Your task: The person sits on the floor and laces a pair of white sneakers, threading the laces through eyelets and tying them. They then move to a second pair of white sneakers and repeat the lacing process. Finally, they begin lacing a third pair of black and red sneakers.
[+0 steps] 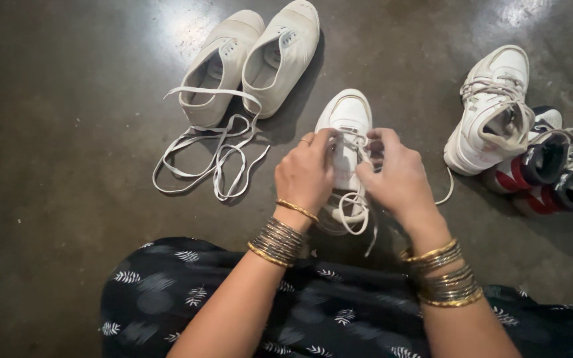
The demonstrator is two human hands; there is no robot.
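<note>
- Dark, polished concrete floor (48, 132) filled the view, with several shoes set out on it and a dark leaf-printed garment (339, 318) across the person's lap at the bottom edge.
- At centre lay a white sneaker (346, 116), its long axis running straight away from the person, toe at the far end and heel toward the lap.
- Both hands sat over the sneaker's lacing, so the shoe lay directly under and just beyond the grip; neither hand was clearly nearer.
- Left hand (305, 174) was closed, fingertips pinching a strand of the white lace (353, 215) on the shoe's left side.
- Right hand (396, 174) was likewise pinched on the lace at the right side, fingers curled in toward the tongue.
- Loose loops of that lace hung down between the wrists toward the heel.
- To the far left stood a cream canvas pair (253, 63), their long flat laces (213, 156) strewn on the floor.
- To the right a white high-top (495, 109) leaned against red, white and black sneakers (552, 176), well apart from the hands.
</note>
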